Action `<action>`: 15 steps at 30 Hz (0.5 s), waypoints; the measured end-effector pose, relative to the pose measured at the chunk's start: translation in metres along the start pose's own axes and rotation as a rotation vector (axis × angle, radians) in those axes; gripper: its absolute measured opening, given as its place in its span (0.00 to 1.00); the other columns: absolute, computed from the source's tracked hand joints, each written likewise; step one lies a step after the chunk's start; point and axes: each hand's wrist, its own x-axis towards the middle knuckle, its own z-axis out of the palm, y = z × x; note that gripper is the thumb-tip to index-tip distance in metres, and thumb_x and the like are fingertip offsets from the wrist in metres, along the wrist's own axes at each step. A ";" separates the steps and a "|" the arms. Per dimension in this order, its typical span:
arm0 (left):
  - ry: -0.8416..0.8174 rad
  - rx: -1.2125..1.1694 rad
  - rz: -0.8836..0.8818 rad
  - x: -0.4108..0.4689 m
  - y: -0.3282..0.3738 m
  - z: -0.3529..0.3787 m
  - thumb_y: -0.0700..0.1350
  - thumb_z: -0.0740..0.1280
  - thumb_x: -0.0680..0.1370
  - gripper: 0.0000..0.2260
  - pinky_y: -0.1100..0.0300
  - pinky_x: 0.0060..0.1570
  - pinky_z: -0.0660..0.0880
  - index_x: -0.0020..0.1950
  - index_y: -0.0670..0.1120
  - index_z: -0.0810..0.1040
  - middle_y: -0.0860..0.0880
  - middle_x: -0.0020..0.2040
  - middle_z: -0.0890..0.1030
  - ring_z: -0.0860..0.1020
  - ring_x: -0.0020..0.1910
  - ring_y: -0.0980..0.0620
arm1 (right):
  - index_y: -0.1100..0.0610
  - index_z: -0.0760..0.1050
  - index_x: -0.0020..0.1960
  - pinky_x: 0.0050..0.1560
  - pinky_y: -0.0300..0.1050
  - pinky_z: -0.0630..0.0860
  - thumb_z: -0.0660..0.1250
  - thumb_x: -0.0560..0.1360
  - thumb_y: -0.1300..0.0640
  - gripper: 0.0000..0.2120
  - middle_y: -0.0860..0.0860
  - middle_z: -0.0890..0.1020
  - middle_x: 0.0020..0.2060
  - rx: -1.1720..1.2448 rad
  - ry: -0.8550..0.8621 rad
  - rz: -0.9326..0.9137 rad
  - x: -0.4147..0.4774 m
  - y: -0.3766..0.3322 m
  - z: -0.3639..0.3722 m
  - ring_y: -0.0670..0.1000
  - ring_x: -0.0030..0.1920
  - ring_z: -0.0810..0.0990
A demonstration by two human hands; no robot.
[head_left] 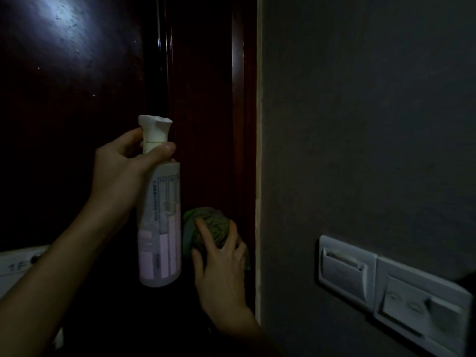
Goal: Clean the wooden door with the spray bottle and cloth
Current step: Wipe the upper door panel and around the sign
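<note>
The dark wooden door (72, 104) fills the left half of the dim view, with small droplets showing in a glare patch near its top. My left hand (121, 166) grips the neck of a white spray bottle (159, 222) with a pale pink label, held upright close to the door's right edge. Just to the right and lower, my right hand (221, 266) presses a bunched green cloth (208, 228) against the reddish door frame (206, 124). The bottle's nozzle points towards the door.
A grey wall (360, 124) takes up the right half. A white card-slot panel (345, 269) and a switch plate (422, 307) are mounted on it at lower right. A white sign marked 1F (18, 266) hangs on the door at lower left.
</note>
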 end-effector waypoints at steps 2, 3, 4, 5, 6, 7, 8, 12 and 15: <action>0.003 -0.001 0.005 -0.002 0.000 -0.002 0.46 0.72 0.77 0.10 0.65 0.42 0.80 0.53 0.60 0.79 0.58 0.48 0.83 0.83 0.42 0.66 | 0.33 0.39 0.76 0.74 0.60 0.61 0.57 0.80 0.41 0.34 0.49 0.44 0.80 0.083 0.035 0.018 0.001 0.001 0.002 0.59 0.76 0.53; 0.005 -0.007 0.007 -0.002 0.000 -0.003 0.45 0.72 0.77 0.10 0.67 0.41 0.80 0.52 0.60 0.79 0.57 0.47 0.83 0.83 0.41 0.66 | 0.37 0.38 0.78 0.74 0.60 0.61 0.58 0.77 0.38 0.38 0.49 0.46 0.80 0.120 0.052 0.031 0.002 0.002 0.004 0.58 0.76 0.54; 0.007 -0.012 0.006 -0.002 -0.001 -0.004 0.45 0.73 0.77 0.10 0.68 0.40 0.80 0.52 0.60 0.79 0.57 0.47 0.83 0.83 0.41 0.66 | 0.41 0.38 0.78 0.74 0.60 0.60 0.59 0.75 0.35 0.41 0.49 0.48 0.79 0.136 0.066 0.038 0.003 0.003 0.005 0.57 0.76 0.55; 0.006 -0.011 0.004 -0.001 -0.002 -0.006 0.45 0.73 0.77 0.10 0.69 0.40 0.79 0.53 0.59 0.79 0.57 0.48 0.84 0.83 0.42 0.65 | 0.43 0.40 0.79 0.74 0.61 0.60 0.59 0.73 0.33 0.43 0.50 0.50 0.79 0.140 0.077 0.044 0.003 0.003 0.006 0.57 0.76 0.55; 0.003 -0.004 0.001 -0.001 -0.003 -0.008 0.46 0.73 0.76 0.10 0.69 0.40 0.79 0.54 0.58 0.79 0.56 0.49 0.84 0.84 0.44 0.65 | 0.43 0.41 0.79 0.73 0.61 0.61 0.60 0.71 0.33 0.44 0.51 0.50 0.78 0.143 0.087 0.050 0.004 0.002 0.008 0.57 0.76 0.55; 0.000 0.003 0.001 0.000 -0.004 -0.010 0.46 0.73 0.76 0.10 0.69 0.41 0.79 0.55 0.58 0.79 0.56 0.50 0.84 0.84 0.45 0.64 | 0.43 0.43 0.79 0.73 0.61 0.60 0.62 0.71 0.33 0.44 0.51 0.50 0.78 0.147 0.091 0.057 0.004 0.000 0.010 0.57 0.75 0.55; -0.004 0.008 0.002 0.001 -0.005 -0.012 0.46 0.73 0.77 0.10 0.68 0.42 0.80 0.56 0.57 0.79 0.56 0.50 0.84 0.84 0.46 0.63 | 0.43 0.43 0.78 0.74 0.60 0.60 0.63 0.71 0.33 0.45 0.51 0.50 0.77 0.144 0.095 0.059 0.005 -0.001 0.012 0.57 0.75 0.55; -0.019 0.018 0.031 0.005 -0.008 -0.016 0.45 0.73 0.77 0.10 0.70 0.43 0.80 0.54 0.58 0.79 0.56 0.49 0.84 0.84 0.45 0.64 | 0.44 0.50 0.78 0.72 0.55 0.64 0.68 0.72 0.41 0.41 0.52 0.58 0.74 0.135 0.148 0.014 0.010 -0.003 0.014 0.54 0.73 0.62; -0.016 0.045 0.041 0.012 -0.011 -0.017 0.45 0.73 0.77 0.10 0.70 0.42 0.79 0.54 0.58 0.79 0.56 0.49 0.84 0.84 0.45 0.64 | 0.46 0.55 0.77 0.71 0.51 0.66 0.72 0.73 0.48 0.39 0.50 0.63 0.72 0.125 0.147 -0.056 0.012 -0.010 0.020 0.52 0.72 0.65</action>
